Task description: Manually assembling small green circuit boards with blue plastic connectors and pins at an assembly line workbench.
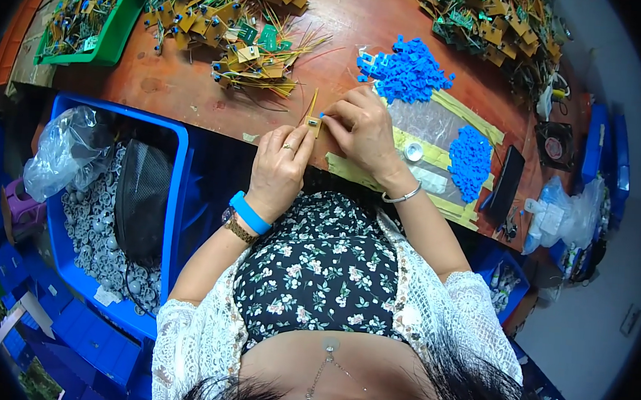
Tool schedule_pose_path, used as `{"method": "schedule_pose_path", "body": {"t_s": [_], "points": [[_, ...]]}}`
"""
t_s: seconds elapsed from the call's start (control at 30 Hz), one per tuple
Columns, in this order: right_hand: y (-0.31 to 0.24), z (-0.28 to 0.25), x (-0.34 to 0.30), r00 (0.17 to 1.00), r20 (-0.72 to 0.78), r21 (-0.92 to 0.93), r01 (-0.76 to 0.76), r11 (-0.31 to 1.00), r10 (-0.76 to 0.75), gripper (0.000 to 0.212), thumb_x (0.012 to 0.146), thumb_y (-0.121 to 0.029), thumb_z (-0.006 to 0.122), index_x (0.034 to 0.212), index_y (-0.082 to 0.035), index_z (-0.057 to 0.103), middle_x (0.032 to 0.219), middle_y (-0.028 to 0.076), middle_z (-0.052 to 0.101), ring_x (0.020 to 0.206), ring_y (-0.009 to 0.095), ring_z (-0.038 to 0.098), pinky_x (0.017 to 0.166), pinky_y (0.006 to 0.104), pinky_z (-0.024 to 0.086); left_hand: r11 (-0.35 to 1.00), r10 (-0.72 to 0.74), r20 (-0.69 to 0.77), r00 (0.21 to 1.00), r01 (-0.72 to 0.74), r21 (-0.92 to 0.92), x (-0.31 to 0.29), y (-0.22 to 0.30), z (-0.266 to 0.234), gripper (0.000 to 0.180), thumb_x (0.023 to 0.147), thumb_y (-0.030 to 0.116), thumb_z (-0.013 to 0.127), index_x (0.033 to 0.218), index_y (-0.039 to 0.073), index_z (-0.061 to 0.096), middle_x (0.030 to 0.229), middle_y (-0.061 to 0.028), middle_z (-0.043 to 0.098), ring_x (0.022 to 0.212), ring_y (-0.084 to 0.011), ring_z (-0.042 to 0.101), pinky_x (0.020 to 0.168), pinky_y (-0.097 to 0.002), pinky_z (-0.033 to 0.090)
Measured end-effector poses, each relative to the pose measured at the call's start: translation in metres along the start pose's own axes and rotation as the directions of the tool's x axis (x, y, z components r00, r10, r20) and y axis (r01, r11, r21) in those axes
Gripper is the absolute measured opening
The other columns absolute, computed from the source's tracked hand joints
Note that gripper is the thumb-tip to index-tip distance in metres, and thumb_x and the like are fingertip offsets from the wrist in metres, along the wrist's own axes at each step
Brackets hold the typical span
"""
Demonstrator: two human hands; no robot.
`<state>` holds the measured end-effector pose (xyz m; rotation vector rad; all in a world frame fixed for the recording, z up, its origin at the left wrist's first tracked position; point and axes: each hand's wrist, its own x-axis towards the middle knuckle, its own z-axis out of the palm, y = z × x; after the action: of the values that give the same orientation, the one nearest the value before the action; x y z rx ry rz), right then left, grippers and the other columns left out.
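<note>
Near the table's front edge, my left hand [282, 160] grips a small tan circuit board [313, 122] with thin yellow-orange wires running up from it. Close against the board's right side, my right hand [362, 129] pinches a tiny blue plastic piece [322, 116] between thumb and forefinger. Just beyond my right hand lies a heap of blue plastic pieces [407, 71]. A second pile of smaller blue pieces [469, 162] sits to its right on a clear sheet taped down with yellow tape [464, 113]. Between them stands a small round white-rimmed container [413, 152].
Wired circuit boards [255, 65] lie bunched at the back left, with more boards [496, 26] at the back right. A green tray [128, 30] holds others. Below left stands a blue bin [178, 212] of grey parts. A dark phone-like slab [506, 179] and small fan [555, 146] are at right.
</note>
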<state>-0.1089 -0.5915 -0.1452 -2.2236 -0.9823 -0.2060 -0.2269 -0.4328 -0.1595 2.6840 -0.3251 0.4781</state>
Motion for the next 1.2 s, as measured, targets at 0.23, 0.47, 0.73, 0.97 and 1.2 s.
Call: {"method": "schedule_pose_path", "body": {"t_s": [0.23,0.47,0.73,0.97,1.2], "points": [[-0.011,0.007,0.003,0.981,0.138,0.072,-0.147,0.986,0.136,0.016,0.075,-0.013,0.078,0.076,-0.002,0.067,0.077,0.011,0.063,0.081,0.030,0.061,0.070,0.0402,0.049,1.000,0.002,0.004,1.000,-0.002,0.010,-0.001,0.003,0.002,0.043,0.078,0.006,0.061,0.119,-0.005,0.064,0.122,-0.0138,0.064,0.110,-0.0293,0.057,0.096,-0.0422,0.047],[-0.025,0.008,0.006,0.974,0.167,0.008,-0.157,0.988,0.154,0.017,0.078,-0.012,0.074,0.072,-0.002,0.062,0.076,0.011,0.063,0.081,0.032,0.060,0.070,0.0430,0.050,0.998,0.006,0.016,1.000,-0.007,0.057,0.001,0.007,0.002,0.039,0.080,0.008,0.060,0.116,-0.006,0.065,0.119,-0.0139,0.064,0.108,-0.0275,0.058,0.095,-0.0404,0.047],[-0.021,0.006,0.006,0.974,0.178,0.041,-0.151,0.988,0.142,0.017,0.077,-0.011,0.073,0.071,-0.002,0.060,0.073,0.013,0.062,0.081,0.034,0.059,0.070,0.0440,0.050,0.997,-0.040,0.018,0.999,0.039,0.070,0.003,0.009,-0.001,0.041,0.079,0.007,0.060,0.118,-0.005,0.063,0.116,-0.0137,0.064,0.107,-0.0282,0.058,0.092,-0.0402,0.047],[-0.014,-0.008,-0.001,0.990,0.119,0.149,-0.095,0.984,0.078,0.012,0.078,-0.011,0.076,0.083,-0.002,0.070,0.078,0.013,0.066,0.080,0.030,0.062,0.070,0.0400,0.050,0.999,-0.001,-0.020,1.000,0.000,-0.047,0.007,-0.008,-0.021,0.040,0.079,0.006,0.057,0.118,-0.003,0.064,0.114,-0.0133,0.066,0.099,-0.0268,0.062,0.086,-0.0379,0.050],[0.012,-0.026,-0.010,0.976,-0.093,0.022,-0.198,0.980,0.199,0.013,0.081,-0.004,0.074,0.094,-0.002,0.073,0.096,0.012,0.070,0.091,0.028,0.065,0.080,0.0379,0.052,0.966,-0.103,-0.652,0.752,0.231,0.113,0.067,-0.175,-0.156,0.042,0.089,0.003,0.066,0.130,0.002,0.060,0.120,-0.0166,0.066,0.106,-0.0366,0.065,0.088,-0.0437,0.053]]}}
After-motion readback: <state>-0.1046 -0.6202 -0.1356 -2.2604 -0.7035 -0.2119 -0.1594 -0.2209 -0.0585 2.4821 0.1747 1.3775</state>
